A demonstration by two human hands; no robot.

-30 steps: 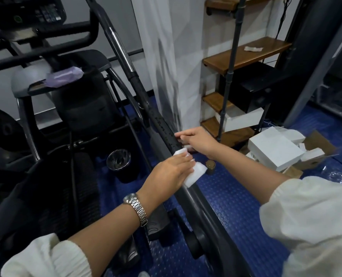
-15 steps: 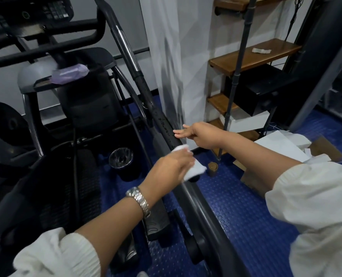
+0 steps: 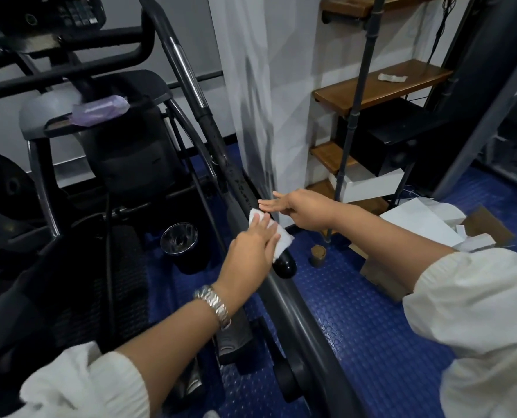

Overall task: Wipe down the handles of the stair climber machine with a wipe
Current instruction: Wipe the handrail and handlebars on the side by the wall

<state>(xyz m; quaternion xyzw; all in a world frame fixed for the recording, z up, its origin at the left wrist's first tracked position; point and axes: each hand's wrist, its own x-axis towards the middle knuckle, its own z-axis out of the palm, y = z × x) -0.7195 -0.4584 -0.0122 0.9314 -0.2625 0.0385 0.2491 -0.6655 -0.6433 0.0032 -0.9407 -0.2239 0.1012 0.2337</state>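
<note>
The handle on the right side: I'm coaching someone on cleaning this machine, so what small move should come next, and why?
Probably slide the left hand with the wipe up along the handle. The wipe lies pressed flat near the black end cap, the long stretch of handle above it looks not yet covered, and the right hand hovers open beside it, holding nothing.

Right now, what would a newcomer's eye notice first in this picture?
At centre, the left hand presses a white folded wipe onto the long black handrail of the stair climber. The open right hand hovers just beyond it. Below lies the bright blue studded rubber floor.
</note>
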